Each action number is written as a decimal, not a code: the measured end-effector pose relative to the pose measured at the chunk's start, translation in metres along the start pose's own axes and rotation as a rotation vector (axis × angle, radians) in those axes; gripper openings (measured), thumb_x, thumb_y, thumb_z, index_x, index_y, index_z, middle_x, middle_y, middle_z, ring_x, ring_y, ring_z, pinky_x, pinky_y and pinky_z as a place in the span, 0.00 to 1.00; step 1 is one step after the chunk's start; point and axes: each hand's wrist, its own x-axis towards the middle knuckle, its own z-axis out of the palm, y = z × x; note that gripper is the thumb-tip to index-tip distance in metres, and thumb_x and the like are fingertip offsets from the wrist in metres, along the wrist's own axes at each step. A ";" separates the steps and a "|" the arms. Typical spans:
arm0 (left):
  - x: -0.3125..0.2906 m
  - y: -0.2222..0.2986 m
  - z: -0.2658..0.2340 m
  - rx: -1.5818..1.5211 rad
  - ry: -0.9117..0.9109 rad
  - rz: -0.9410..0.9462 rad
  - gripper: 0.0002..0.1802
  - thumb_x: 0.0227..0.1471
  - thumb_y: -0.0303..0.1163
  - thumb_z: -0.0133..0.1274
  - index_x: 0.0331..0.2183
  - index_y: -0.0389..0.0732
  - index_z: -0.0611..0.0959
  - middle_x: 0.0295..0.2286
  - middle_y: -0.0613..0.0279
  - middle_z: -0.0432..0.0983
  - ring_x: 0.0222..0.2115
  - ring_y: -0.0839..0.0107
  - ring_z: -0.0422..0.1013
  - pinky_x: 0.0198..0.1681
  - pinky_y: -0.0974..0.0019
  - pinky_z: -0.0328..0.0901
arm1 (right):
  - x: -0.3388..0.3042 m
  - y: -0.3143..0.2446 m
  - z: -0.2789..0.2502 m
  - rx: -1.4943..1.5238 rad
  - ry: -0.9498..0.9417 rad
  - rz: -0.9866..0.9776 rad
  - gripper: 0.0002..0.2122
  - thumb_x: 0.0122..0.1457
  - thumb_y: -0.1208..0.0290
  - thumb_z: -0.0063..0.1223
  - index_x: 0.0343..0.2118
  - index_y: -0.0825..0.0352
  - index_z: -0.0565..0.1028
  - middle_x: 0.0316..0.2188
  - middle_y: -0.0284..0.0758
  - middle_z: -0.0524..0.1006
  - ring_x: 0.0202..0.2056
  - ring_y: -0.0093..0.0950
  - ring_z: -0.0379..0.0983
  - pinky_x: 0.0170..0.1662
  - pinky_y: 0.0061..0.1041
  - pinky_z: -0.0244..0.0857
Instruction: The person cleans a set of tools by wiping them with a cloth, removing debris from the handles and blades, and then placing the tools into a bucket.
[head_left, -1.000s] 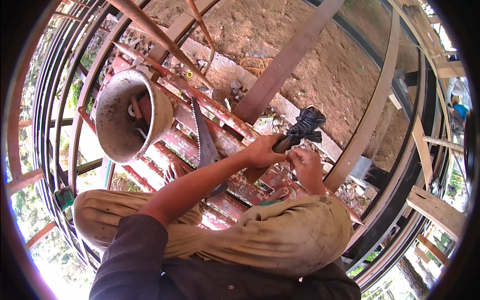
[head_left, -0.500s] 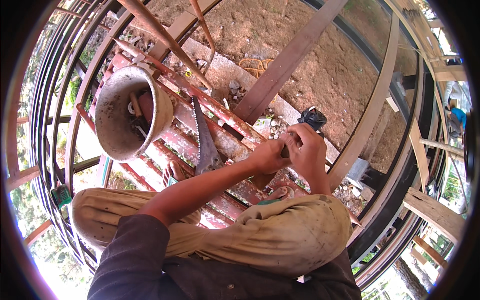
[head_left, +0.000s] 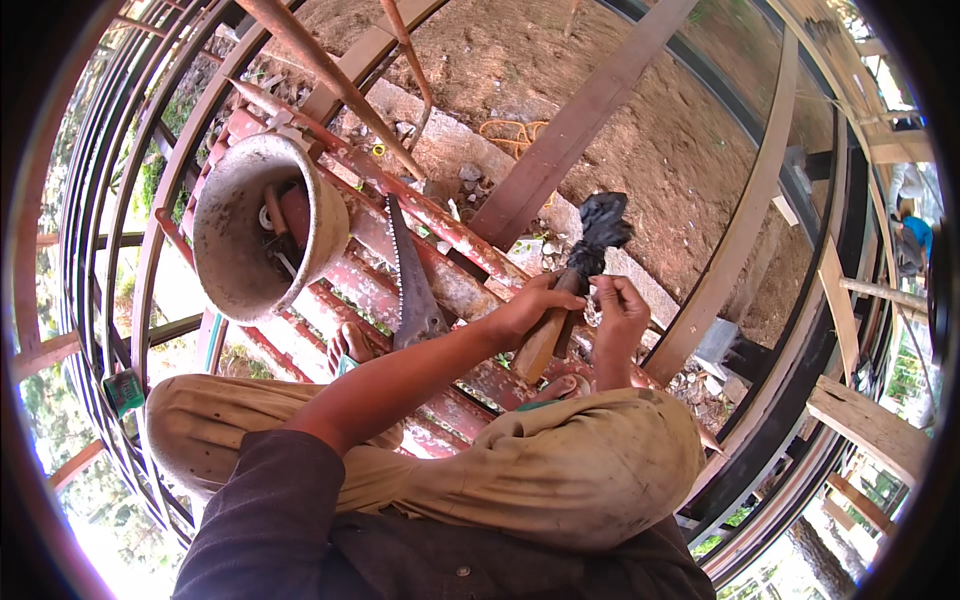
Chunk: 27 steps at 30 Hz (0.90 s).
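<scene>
My left hand (head_left: 540,305) is closed around a wooden stick (head_left: 545,348), tilted with its pale lower end toward my lap. A crumpled black plastic bag (head_left: 602,218) is bunched and bound about its upper end, past my fingers. Beside the stick, just right of the black plastic, my right hand (head_left: 622,318) is curled with thumb and fingertips together; what it pinches, if anything, is too small to make out. A handsaw blade (head_left: 417,308) lies on the red slats (head_left: 465,335), left of my hands. Further left stands a dirty pale bucket (head_left: 330,220) with tools inside.
I sit on the paint-worn slats, knees bent, feet in sandals. A brown wooden beam (head_left: 575,130) slopes up ahead, over bare soil (head_left: 480,75). Rusty metal poles (head_left: 325,75) cross at the upper left. At the far right is another person (head_left: 912,240) in blue.
My right hand has moved down and apart from my left, baring the stick and the bound plastic. The black plastic has swung up and left.
</scene>
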 end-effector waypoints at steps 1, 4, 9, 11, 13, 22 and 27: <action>-0.001 0.001 0.001 -0.107 0.012 -0.002 0.18 0.57 0.43 0.57 0.43 0.40 0.79 0.30 0.60 0.77 0.30 0.69 0.75 0.34 0.63 0.71 | -0.003 0.004 0.002 -0.023 -0.015 0.014 0.07 0.64 0.73 0.57 0.32 0.71 0.81 0.23 0.25 0.74 0.26 0.13 0.64 0.29 0.15 0.56; -0.002 0.018 -0.007 -0.171 -0.069 -0.180 0.23 0.61 0.54 0.51 0.39 0.42 0.80 0.29 0.62 0.77 0.29 0.69 0.75 0.34 0.61 0.72 | -0.006 0.003 0.005 -0.136 -0.071 -0.118 0.06 0.64 0.73 0.58 0.33 0.70 0.81 0.25 0.26 0.77 0.27 0.13 0.66 0.30 0.16 0.59; 0.006 0.021 -0.004 -0.024 0.069 -0.188 0.26 0.62 0.59 0.49 0.35 0.44 0.79 0.25 0.65 0.73 0.23 0.70 0.72 0.28 0.64 0.70 | 0.005 0.004 0.002 -0.132 -0.136 -0.084 0.07 0.65 0.72 0.57 0.39 0.69 0.81 0.28 0.29 0.79 0.29 0.15 0.69 0.33 0.18 0.63; 0.005 0.022 -0.010 0.034 0.122 -0.133 0.25 0.61 0.58 0.50 0.35 0.44 0.78 0.24 0.65 0.72 0.22 0.70 0.71 0.27 0.62 0.70 | 0.010 0.003 -0.006 -0.089 -0.133 -0.072 0.11 0.66 0.72 0.55 0.48 0.70 0.78 0.34 0.32 0.80 0.33 0.17 0.72 0.36 0.19 0.67; 0.006 0.028 -0.011 0.016 0.144 -0.169 0.24 0.61 0.58 0.51 0.35 0.45 0.77 0.24 0.65 0.72 0.22 0.69 0.71 0.26 0.61 0.70 | 0.009 -0.004 -0.015 -0.295 -0.133 -0.146 0.19 0.67 0.68 0.55 0.58 0.69 0.71 0.45 0.38 0.78 0.41 0.26 0.75 0.41 0.25 0.71; 0.004 0.036 -0.007 0.287 0.118 -0.186 0.25 0.64 0.56 0.47 0.34 0.42 0.79 0.25 0.64 0.73 0.22 0.73 0.69 0.25 0.65 0.66 | 0.023 -0.025 -0.019 -0.935 -0.406 -0.941 0.17 0.48 0.71 0.65 0.43 0.64 0.79 0.42 0.33 0.76 0.46 0.35 0.73 0.49 0.36 0.65; 0.013 0.022 -0.008 0.667 0.177 -0.104 0.29 0.65 0.57 0.44 0.37 0.38 0.82 0.28 0.64 0.75 0.27 0.75 0.68 0.33 0.66 0.65 | 0.035 -0.041 -0.022 -1.110 -0.566 -0.970 0.08 0.48 0.72 0.61 0.32 0.62 0.77 0.34 0.28 0.75 0.40 0.28 0.72 0.43 0.33 0.63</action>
